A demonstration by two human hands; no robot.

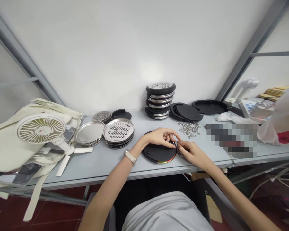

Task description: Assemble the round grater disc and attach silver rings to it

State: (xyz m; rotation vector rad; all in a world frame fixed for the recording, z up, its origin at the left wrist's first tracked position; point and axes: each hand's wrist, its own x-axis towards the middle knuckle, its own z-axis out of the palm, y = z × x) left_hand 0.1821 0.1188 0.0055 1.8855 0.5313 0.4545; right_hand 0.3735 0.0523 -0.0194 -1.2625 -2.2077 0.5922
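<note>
A black round plate (157, 153) with a shiny metal strip along its front right rim lies on the table in front of me. My left hand (162, 137) reaches over it, fingers bent and thumb pressed near its right edge. Against that same edge, my right hand (186, 150) has thumb and fingers pinched together. Something small and shiny shows between the fingertips, too small to make out. Just behind my right hand is a loose heap of small metal hooks or clips (189, 129).
Perforated metal grater discs (118, 130) and plain metal discs (89, 133) are stacked at left. A tall stack of black-and-metal discs (160, 101) stands behind, beside black round trays (189, 111). A white fan (41, 130) and cream bag (4, 146) sit far left; a plastic bag (279, 117) at right.
</note>
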